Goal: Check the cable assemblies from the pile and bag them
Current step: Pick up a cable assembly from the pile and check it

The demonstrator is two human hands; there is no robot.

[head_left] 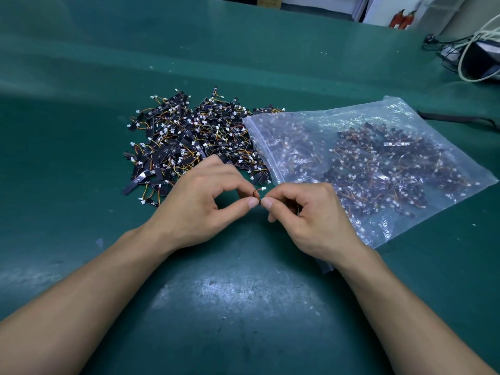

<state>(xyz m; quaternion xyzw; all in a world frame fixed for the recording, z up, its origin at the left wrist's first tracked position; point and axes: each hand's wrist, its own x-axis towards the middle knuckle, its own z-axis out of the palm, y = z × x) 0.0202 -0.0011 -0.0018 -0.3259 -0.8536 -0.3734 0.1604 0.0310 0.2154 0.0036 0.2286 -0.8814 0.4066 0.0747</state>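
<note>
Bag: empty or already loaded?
Partly filled, lying flat. Many cable assemblies show through the clear bag on the green mat. Whether its zip is sealed: cannot tell.

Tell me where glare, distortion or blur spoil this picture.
Head view: a white glare patch sits low and central on the green mat; the zip bag glints, veiling the cable assemblies inside; wide-angle distortion curves the mat's far edge; the pile looks sharp.

One wide-angle view from the person's head faces forward and steeply down onto the desk (81, 147), close above the left hand (200, 204) and right hand (313, 220).
</note>
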